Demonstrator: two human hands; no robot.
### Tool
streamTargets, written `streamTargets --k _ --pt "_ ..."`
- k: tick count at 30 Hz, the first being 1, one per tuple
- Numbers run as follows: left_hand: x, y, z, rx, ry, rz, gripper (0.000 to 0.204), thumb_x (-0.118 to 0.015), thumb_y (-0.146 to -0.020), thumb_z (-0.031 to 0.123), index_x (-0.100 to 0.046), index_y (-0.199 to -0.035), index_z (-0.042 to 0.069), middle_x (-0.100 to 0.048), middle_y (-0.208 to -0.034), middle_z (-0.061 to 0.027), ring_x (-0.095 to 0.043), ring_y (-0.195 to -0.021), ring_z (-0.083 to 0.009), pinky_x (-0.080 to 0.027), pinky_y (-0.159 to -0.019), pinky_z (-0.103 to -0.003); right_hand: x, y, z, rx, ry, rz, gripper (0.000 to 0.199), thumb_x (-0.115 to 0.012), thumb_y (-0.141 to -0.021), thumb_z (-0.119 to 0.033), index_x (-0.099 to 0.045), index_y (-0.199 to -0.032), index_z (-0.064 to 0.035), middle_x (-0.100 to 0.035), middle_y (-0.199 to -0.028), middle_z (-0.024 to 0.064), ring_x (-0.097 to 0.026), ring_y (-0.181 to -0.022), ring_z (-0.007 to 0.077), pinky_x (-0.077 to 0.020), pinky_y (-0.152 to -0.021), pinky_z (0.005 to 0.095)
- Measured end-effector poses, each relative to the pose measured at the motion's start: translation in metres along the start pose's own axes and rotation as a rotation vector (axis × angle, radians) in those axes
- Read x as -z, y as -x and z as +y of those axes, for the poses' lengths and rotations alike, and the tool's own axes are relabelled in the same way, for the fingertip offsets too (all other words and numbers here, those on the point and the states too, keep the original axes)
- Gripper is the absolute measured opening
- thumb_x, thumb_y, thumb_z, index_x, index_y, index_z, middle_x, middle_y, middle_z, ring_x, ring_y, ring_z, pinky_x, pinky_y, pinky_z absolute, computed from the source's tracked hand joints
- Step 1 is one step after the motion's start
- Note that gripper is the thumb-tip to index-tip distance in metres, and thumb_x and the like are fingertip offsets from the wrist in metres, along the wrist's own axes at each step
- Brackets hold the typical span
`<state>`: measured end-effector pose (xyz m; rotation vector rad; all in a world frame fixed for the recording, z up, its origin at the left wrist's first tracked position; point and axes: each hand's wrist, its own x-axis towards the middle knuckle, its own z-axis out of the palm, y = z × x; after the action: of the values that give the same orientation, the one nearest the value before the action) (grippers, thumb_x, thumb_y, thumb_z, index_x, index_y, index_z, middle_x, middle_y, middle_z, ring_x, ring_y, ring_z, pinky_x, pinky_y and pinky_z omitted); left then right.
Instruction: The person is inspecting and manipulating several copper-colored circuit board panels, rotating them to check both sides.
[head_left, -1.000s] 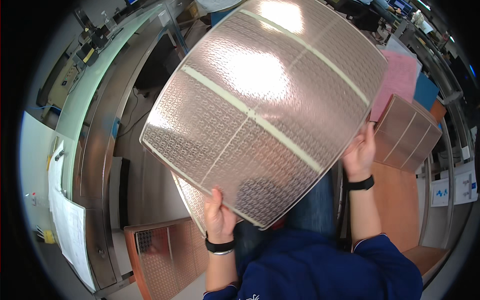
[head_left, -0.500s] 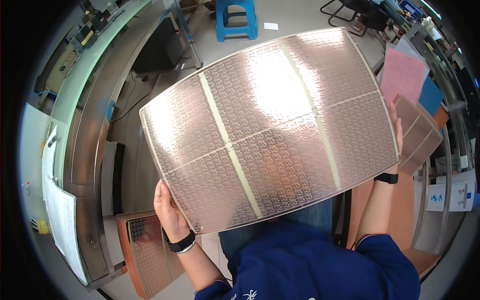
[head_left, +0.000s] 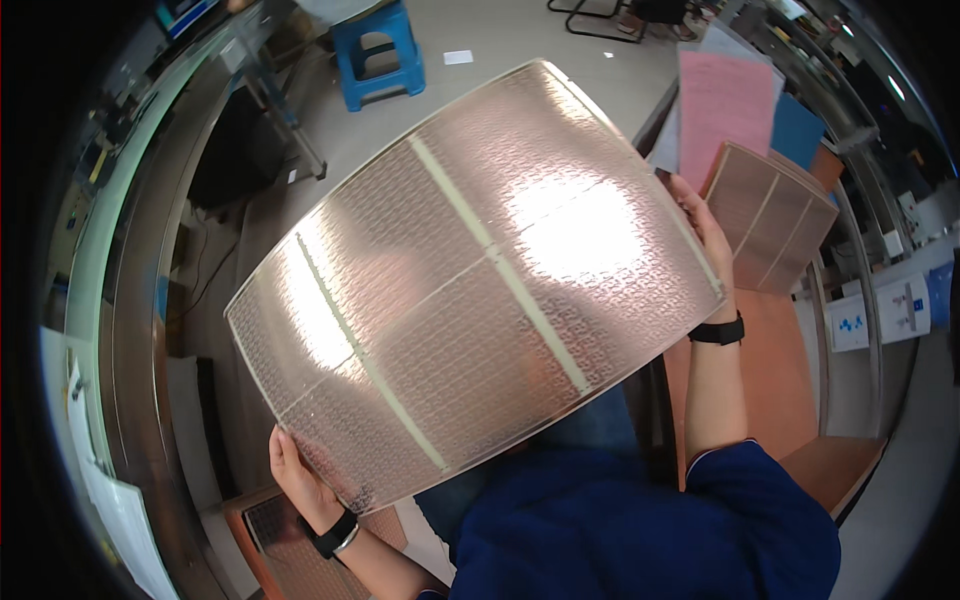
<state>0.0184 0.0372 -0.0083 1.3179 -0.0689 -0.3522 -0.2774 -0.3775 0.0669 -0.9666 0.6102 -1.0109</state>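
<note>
A large coppery circuit-board panel, densely patterned and crossed by pale strips, is held up before me at a slant, its right end farther away. My left hand grips the edge by the near left corner, thumb in sight and the other fingers partly behind. My right hand is closed on the right edge, its fingertips partly hidden. Bright glare covers parts of the panel's surface. Below my left hand lies a stack of similar panels with a reddish-brown side. Another coppery panel stack leans beyond my right hand.
Pink sheet and blue sheet stand behind the right stack. A brown board surface lies under that stack, beside metal rails. On the left runs a long metal-edged bench. A blue stool stands far ahead.
My view has swung to the right, so the surroundings sit farther left. The panel is tilted more steeply, with its left end lower. Both hands keep their hold on it.
</note>
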Motion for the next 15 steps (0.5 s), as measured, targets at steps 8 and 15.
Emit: streamTargets --k 8,15 --pt "0.002 -0.002 0.001 0.003 -0.129 0.085 0.026 -0.05 -0.093 0.018 -0.055 -0.108 -0.003 -0.059 -0.101 -0.0068 -0.054 -0.089 -0.0126 -0.043 -0.081 -0.027 -0.004 0.003 0.001 -0.027 -0.056 -0.102 0.041 -0.042 -0.095 -0.025 -0.044 -0.127 0.0002 -0.06 -0.11 0.0147 -0.06 -0.095 0.0165 -0.0512 -0.079 0.0279" --pt "0.009 -0.004 0.001 -0.034 -0.153 0.127 0.027 -0.048 -0.094 0.019 -0.054 -0.109 -0.003 -0.058 -0.102 -0.0071 -0.054 -0.091 -0.0128 -0.043 -0.082 -0.027 -0.007 0.002 -0.002 -0.05 -0.013 -0.208 0.04 -0.049 -0.093 -0.018 -0.044 -0.127 0.0008 -0.063 -0.101 0.0116 -0.061 -0.087 0.0132 -0.0509 -0.074 0.0251"
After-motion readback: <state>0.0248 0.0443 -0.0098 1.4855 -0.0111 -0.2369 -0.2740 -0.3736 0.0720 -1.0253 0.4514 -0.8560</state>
